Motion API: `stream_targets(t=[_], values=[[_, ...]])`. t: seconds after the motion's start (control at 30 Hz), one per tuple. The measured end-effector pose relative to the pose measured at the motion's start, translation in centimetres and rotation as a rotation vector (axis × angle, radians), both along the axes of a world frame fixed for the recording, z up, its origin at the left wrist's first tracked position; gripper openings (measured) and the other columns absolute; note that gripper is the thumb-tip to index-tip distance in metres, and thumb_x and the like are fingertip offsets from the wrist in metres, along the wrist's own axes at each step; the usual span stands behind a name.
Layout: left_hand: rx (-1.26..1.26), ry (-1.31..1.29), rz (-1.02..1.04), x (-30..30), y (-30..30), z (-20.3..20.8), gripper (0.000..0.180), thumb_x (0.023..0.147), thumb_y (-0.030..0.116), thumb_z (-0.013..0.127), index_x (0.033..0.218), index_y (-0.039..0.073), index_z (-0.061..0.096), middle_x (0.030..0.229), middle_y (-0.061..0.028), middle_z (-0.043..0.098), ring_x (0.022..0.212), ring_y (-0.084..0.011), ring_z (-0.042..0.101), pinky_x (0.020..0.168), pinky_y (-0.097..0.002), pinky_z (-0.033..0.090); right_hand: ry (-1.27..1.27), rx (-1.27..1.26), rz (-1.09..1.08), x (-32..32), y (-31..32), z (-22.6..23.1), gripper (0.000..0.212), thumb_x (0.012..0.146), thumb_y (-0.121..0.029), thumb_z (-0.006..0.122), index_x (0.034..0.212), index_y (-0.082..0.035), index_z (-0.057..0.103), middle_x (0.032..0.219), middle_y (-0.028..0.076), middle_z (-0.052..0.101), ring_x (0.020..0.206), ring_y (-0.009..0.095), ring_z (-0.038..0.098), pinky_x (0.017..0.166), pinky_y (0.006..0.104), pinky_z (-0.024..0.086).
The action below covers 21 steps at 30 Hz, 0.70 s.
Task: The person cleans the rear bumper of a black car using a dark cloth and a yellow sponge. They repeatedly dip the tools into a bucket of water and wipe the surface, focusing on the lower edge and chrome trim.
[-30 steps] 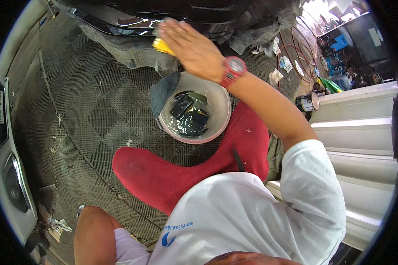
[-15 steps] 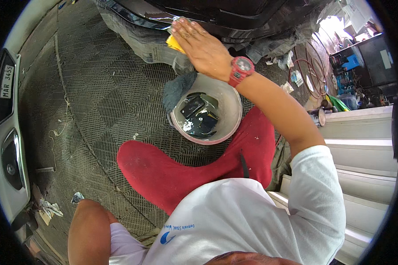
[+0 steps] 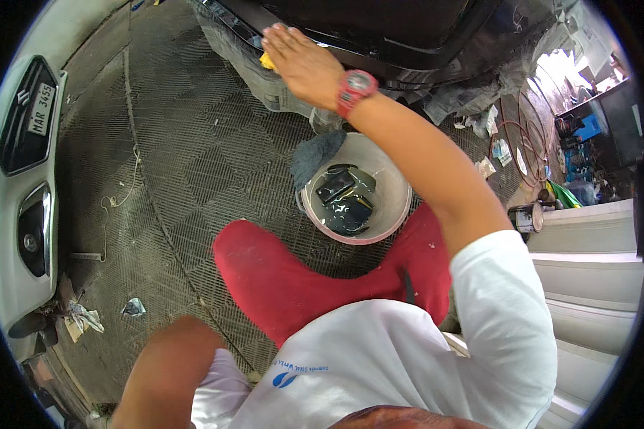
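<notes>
My right hand (image 3: 300, 66), with a red watch (image 3: 356, 87) on its wrist, lies over a yellow pad (image 3: 267, 61) at the edge of a glossy black car panel (image 3: 401, 53). Only a corner of the pad shows; the palm and fingers cover the rest. Below the hand stands a pale bucket (image 3: 393, 193) holding murky water and several dark, block-like pieces (image 3: 335, 187). A dark grey cloth (image 3: 318, 159) hangs over its left rim. My left arm (image 3: 168, 372) is bent at the lower left, and its hand is out of view.
Grey masking sheet (image 3: 247, 75) hangs below the panel. A white car (image 3: 39, 154) stands at the left. Crumpled paper (image 3: 134, 307) and a thin cord (image 3: 113, 201) lie on the ridged floor. At right are a coiled hose (image 3: 511, 139), a can (image 3: 526, 218) and pale ribbed panels (image 3: 587, 247).
My right hand has moved left along the panel's edge with the yellow pad under it. The view has shifted, so the bucket and floor appear further right.
</notes>
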State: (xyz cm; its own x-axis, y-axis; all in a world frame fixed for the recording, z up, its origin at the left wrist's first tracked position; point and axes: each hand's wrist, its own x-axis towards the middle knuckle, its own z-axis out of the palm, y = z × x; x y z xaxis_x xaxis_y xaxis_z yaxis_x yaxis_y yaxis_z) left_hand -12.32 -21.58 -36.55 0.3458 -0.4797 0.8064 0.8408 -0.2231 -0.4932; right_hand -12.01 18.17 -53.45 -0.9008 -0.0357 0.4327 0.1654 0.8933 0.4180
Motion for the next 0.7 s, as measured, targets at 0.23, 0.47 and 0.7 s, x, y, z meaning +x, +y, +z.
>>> stream_targets(t=[0.23,0.47,0.7], values=[[-0.438,-0.846,-0.043,-1.7,11.4,-15.5,0.058,0.121,0.048,0.034,0.144,0.000,0.056,0.154,-0.0220,0.054,0.151,-0.0379,0.048,0.129,-0.0524,0.036,0.059,-0.206,0.051,5.7,0.1,-1.6,0.063,0.106,-0.015,0.047,0.163,0.010,0.043,0.175,0.026,0.039,0.166,0.037,0.033,0.138,0.0486,0.024],[-1.219,-1.404,-0.463,7.3,16.1,-28.8,0.053,0.113,0.034,0.062,0.153,-0.001,0.057,0.155,-0.0192,0.061,0.138,-0.0340,0.061,0.118,-0.0447,0.045,0.231,-0.711,0.001,16.5,-5.5,-0.5,0.042,0.113,-0.017,0.052,0.150,0.004,0.056,0.154,0.034,0.057,0.146,0.048,0.055,0.124,0.0545,0.043],[-0.679,-1.957,-1.560,10.5,17.7,-30.4,0.074,0.115,0.048,0.059,0.176,0.021,0.026,0.167,-0.0128,0.045,0.153,-0.0266,0.047,0.121,-0.0474,0.047,-0.032,-1.149,-0.066,18.5,-12.4,-3.6,0.039,0.101,-0.022,0.071,0.134,-0.001,0.069,0.124,0.021,0.074,0.121,0.042,0.069,0.108,0.0483,0.053]])
